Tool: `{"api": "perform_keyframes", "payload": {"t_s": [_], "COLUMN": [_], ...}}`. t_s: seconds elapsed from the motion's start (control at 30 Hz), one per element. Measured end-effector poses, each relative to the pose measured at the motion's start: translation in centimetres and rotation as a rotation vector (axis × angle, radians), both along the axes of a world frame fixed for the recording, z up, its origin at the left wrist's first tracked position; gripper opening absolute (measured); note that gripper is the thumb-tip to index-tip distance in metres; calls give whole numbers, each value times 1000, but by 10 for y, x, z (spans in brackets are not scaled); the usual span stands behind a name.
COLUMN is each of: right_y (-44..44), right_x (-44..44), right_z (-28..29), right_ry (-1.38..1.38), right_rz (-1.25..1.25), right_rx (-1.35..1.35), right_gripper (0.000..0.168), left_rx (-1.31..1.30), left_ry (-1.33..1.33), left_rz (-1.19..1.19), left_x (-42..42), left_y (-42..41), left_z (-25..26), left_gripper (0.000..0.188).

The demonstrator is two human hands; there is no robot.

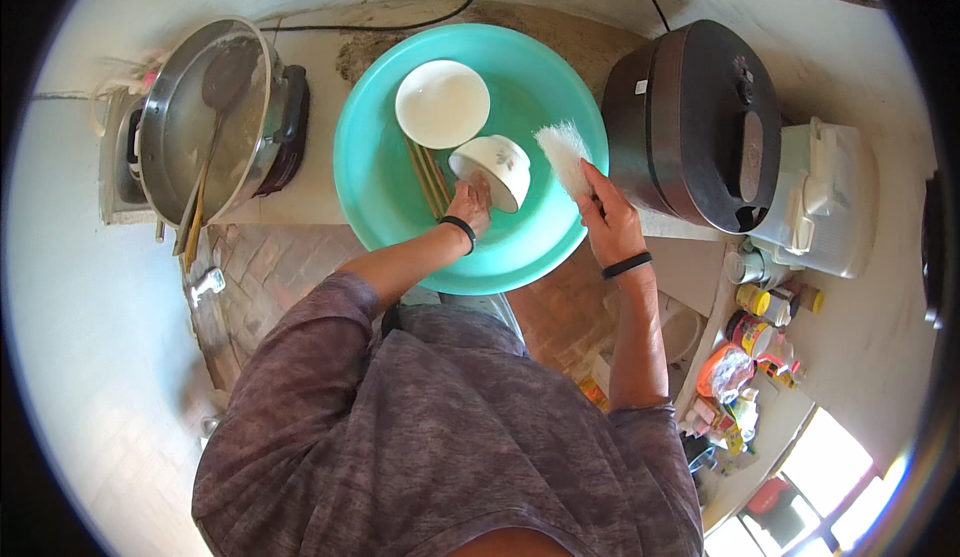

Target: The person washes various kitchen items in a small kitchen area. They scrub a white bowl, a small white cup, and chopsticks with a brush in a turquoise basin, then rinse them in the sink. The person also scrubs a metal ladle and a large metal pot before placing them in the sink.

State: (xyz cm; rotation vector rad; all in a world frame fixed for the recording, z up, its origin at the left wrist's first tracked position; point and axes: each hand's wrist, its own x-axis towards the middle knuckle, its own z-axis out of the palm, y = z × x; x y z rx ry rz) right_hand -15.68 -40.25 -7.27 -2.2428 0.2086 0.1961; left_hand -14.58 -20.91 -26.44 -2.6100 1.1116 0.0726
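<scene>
A large turquoise plastic basin stands before me on the counter. Inside it my left hand grips the rim of a white bowl with a floral mark, which is tilted on its side. Behind that, a second white bowl sits with its inside facing up. Several wooden chopsticks lie on the basin's floor, partly hidden by the bowls and my left hand. Over the basin's right rim, my right hand holds a brush with white bristles; its grip is mostly covered by my fingers.
Left of the basin, a wide metal pan holds a ladle and cloudy liquid. A dark rice cooker stands close on the right, beside clear plastic containers. Jars line the right-hand shelf. A black cable runs behind the basin.
</scene>
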Motion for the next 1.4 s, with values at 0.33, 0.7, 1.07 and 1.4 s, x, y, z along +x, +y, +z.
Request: {"api": "perform_keyframes", "payload": {"t_s": [0.33, 0.7, 1.07, 1.4], "right_y": [-11, -12, -13, -3], "right_x": [-12, -13, -17, -25], "right_z": [-2, 10, 22, 18], "right_ry": [16, -85, -76, -80], "right_rz": [47, -35, -110, -113], "right_rx": [35, 185, 277, 272], "right_gripper": [39, 42, 41, 43], "left_rx": [-504, -66, 330, -417], "left_ry": [599, 681, 73, 275], "left_rz": [178, 19, -179, 123], "left_x": [14, 31, 12, -9], "left_y": [-26, -38, -10, -19], "left_z": [12, 114, 18, 6], "left_gripper": [27, 21, 30, 27]}}
